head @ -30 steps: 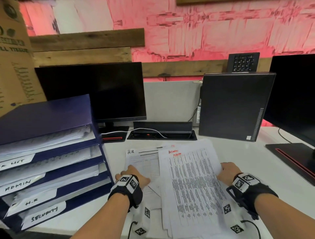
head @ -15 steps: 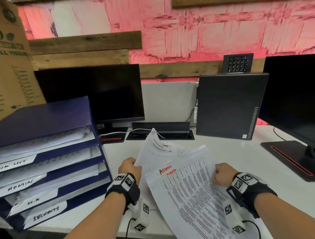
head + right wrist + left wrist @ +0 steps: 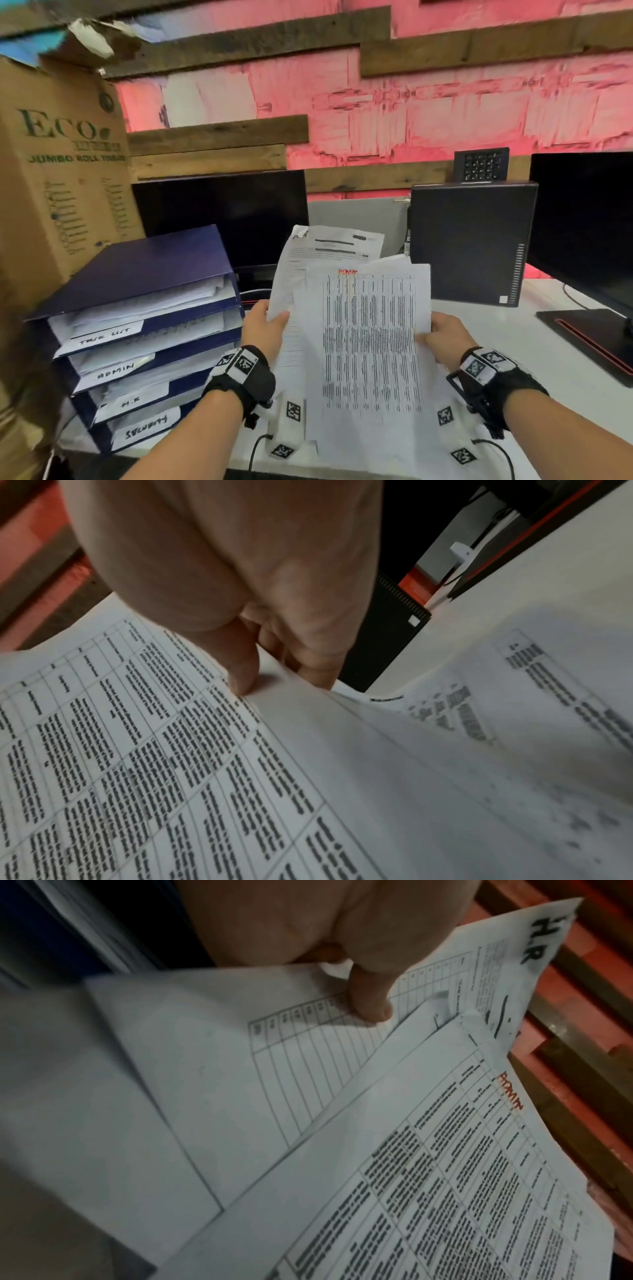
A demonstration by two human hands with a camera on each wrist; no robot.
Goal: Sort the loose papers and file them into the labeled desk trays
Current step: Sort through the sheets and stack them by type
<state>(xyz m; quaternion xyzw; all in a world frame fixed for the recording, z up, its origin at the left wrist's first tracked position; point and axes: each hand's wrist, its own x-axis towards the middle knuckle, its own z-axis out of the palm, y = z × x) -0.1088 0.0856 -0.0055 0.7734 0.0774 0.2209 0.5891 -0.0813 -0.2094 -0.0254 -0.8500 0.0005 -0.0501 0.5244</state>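
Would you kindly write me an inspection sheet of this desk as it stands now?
Surface: white desk, partly covered by papers.
Job's things: sheet marked ADMIN in front, sheet marked H.R behind; blue tray stack labelled TASK LIST, ADMIN, H.R, SECURITY.
Clutter: cardboard box.
Grippers: left hand and right hand each pinch the papers.
Cables: thin black lead at the desk edge.
Surroundings: two monitors, computer tower, pink wall.

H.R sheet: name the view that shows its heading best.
Left wrist view: the H.R sheet shows its black handwritten heading large and legible. The head view shows the sheet, its heading too small to read. The right wrist view shows no heading.
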